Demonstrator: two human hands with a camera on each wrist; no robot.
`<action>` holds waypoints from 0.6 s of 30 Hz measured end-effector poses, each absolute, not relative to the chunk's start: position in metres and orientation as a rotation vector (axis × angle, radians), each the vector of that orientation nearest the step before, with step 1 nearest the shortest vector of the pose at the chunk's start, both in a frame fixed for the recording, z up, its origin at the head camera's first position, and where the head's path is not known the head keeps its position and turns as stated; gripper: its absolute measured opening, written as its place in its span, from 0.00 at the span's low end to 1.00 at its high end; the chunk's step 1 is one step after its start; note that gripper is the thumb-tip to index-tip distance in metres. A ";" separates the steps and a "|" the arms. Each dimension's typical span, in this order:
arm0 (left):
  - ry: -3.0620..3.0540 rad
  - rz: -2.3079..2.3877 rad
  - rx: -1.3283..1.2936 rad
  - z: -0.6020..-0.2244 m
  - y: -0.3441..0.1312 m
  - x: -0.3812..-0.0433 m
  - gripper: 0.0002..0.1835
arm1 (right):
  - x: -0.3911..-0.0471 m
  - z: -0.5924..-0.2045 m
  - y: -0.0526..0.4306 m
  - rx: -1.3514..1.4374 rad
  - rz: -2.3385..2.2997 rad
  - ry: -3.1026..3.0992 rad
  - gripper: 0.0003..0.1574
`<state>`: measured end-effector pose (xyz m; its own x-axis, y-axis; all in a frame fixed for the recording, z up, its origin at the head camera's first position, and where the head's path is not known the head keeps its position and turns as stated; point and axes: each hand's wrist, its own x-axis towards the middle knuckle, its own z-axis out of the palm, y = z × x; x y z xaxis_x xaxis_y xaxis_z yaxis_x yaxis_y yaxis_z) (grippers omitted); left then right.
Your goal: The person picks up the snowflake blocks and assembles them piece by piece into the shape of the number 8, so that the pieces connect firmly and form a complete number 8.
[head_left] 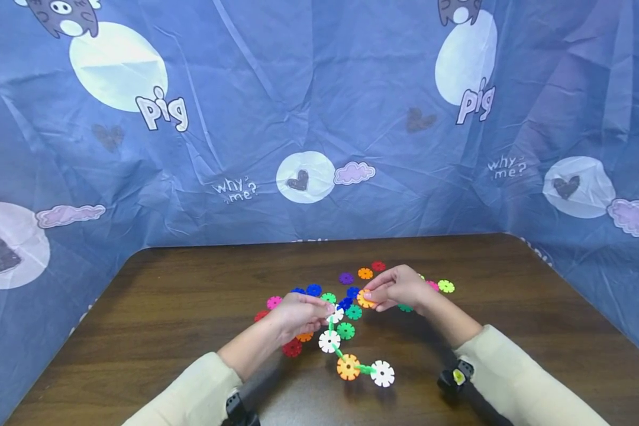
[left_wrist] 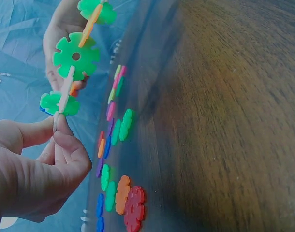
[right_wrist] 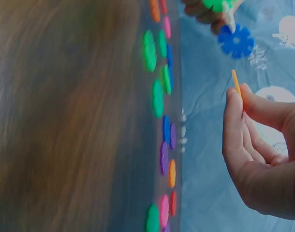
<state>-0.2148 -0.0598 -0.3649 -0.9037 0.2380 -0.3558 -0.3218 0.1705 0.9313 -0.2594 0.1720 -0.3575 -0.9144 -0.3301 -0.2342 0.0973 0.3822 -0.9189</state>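
My left hand (head_left: 300,318) pinches a white notched disc (head_left: 336,314) between thumb and fingers. This disc belongs to a chain of interlocked flower-shaped discs, with white, green and orange pieces (head_left: 348,367) hanging down toward me. A blue disc (right_wrist: 236,41) is joined at the upper end of the chain, beside the left fingers. Between thumb and forefinger, my right hand (head_left: 401,288) holds a single orange disc (right_wrist: 235,82), edge-on in the right wrist view. A small gap separates it from the blue disc. In the left wrist view, green discs (left_wrist: 76,56) alternate along the chain.
Loose discs in several colours lie on the brown wooden table (head_left: 191,296), among them a red one (head_left: 292,347), a purple one (head_left: 346,278) and a yellow-green one (head_left: 446,286). A blue printed cloth (head_left: 319,106) stands behind and around the table.
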 end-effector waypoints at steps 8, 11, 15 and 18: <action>2.026 1.781 -0.077 -0.367 -0.060 -0.216 0.12 | -0.251 -0.348 0.162 -0.178 -1.598 2.219 0.19; 2.045 1.776 -0.081 -0.367 -0.059 -0.216 0.12 | -0.248 -0.347 0.159 -0.189 -1.582 2.225 0.19; 2.134 1.733 -0.080 -0.368 -0.056 -0.215 0.10 | -0.246 -0.349 0.156 -0.210 -1.559 2.242 0.17; 2.211 1.691 -0.089 -0.369 -0.054 -0.213 0.08 | -0.244 -0.350 0.153 -0.230 -1.542 2.263 0.16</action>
